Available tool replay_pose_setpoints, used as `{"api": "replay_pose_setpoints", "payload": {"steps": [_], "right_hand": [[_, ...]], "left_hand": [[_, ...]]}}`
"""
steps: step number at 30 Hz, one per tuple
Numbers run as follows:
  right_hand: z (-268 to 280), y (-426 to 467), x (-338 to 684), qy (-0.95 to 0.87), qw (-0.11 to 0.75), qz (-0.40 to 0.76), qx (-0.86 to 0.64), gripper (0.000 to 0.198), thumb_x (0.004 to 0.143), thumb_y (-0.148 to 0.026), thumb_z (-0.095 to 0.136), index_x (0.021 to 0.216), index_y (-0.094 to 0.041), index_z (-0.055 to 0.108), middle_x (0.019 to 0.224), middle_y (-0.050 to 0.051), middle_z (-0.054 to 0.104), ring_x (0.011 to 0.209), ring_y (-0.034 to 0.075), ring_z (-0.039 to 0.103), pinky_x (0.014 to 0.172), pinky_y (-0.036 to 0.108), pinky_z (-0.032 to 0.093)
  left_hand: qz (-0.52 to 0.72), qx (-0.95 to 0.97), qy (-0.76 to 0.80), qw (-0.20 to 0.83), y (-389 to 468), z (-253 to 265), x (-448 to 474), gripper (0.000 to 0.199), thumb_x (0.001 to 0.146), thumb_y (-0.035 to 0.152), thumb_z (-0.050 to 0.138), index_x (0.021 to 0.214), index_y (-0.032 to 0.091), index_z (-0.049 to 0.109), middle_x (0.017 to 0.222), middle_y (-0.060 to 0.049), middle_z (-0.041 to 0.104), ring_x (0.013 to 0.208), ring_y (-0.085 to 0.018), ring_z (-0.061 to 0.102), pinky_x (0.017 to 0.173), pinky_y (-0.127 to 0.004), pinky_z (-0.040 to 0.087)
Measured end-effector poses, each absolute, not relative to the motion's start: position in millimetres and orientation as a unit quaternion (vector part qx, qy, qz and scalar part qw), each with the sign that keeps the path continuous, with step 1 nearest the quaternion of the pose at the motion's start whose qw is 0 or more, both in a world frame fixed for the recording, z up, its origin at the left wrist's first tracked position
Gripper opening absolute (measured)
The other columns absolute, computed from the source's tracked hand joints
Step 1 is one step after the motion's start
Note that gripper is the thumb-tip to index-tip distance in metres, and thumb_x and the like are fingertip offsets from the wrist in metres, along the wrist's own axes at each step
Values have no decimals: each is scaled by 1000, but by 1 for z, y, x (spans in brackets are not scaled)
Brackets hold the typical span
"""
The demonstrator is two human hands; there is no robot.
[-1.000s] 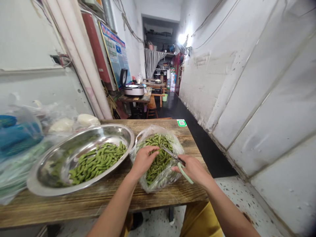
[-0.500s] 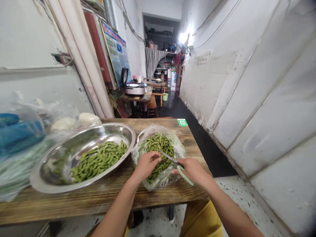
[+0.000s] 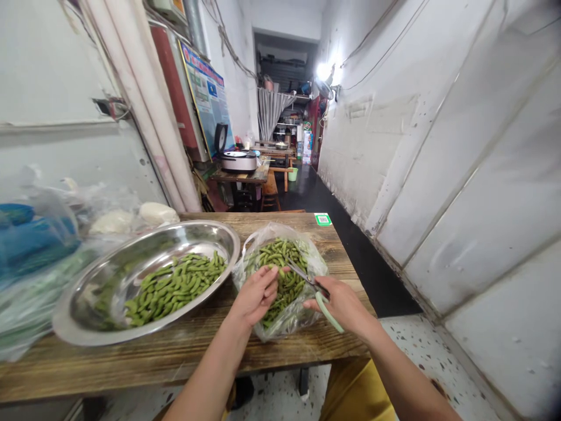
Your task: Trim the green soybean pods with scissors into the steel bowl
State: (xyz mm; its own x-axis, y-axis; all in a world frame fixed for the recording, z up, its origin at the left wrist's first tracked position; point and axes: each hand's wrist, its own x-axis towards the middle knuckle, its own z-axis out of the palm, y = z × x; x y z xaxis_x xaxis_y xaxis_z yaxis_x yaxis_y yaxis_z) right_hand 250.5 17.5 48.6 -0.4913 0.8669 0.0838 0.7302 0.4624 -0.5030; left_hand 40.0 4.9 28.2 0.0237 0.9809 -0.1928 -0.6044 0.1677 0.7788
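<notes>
Green soybean pods fill a clear plastic bag (image 3: 316, 266) on the wooden table (image 3: 193, 356). Over the bag, my left hand (image 3: 258, 292) is closed, pinching a soybean pod (image 3: 281, 271) between thumb and fingers. My right hand (image 3: 346, 301) grips a pair of scissors (image 3: 326, 310) with pale green handles; the blades point up and left toward the fingertips of my left hand, slightly parted. To the left stands a large oval steel basin (image 3: 74, 313), with a heap of soybean pods (image 3: 179, 283) in its right half.
Plastic bags (image 3: 44, 257) with blue and white contents crowd the table's left end. A green QR-code sticker (image 3: 323, 219) marks the far right corner. Behind are another table with an open-lidded rice cooker (image 3: 238, 160), and a white wall (image 3: 438, 175) on the right.
My left hand has turned, palm more upward, and now shows a pod at its fingertips. The scissors have barely moved. Basin and bag stay in place.
</notes>
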Motion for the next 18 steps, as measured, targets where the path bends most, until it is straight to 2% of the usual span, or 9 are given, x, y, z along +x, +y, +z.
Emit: {"api": "replay_pose_setpoints", "payload": {"steps": [3,6,9,14,18], "right_hand": [[49,15,250,-838,157,199,-483,41,81,-51,60,105,-19,62,87,6,63,75,18,58,66,25,36],[48,14,250,-840,156,193,-482,40,81,-52,60,102,-19,62,84,4,61,72,17,55,63,24,34],[47,15,249,-844,157,187,-477,39,80,-52,61,99,-19,61,80,3,59,70,16,53,61,23,32],[47,15,248,-844,164,182,-477,37,81,-52,59,99,-19,61,80,3,59,68,16,53,60,23,33],[46,17,247,-848,166,172,-473,34,83,-50,58,97,-20,62,77,2,58,66,15,52,59,24,32]], "left_hand": [[618,186,359,674,8,26,41,24,73,16,71,74,15,47,63,6,50,36,2,27,29,-10,17],[595,129,351,711,9,26,40,15,80,10,60,72,12,48,68,1,56,35,3,26,28,-10,19],[594,99,331,726,8,28,40,14,83,7,52,71,12,48,73,-3,60,35,3,26,28,-11,19],[580,130,318,739,3,31,42,6,80,11,57,79,13,52,77,-2,61,35,2,27,28,-11,19],[581,197,328,718,-1,30,43,24,74,10,65,96,13,57,85,-3,60,41,1,35,31,-9,20]]}}
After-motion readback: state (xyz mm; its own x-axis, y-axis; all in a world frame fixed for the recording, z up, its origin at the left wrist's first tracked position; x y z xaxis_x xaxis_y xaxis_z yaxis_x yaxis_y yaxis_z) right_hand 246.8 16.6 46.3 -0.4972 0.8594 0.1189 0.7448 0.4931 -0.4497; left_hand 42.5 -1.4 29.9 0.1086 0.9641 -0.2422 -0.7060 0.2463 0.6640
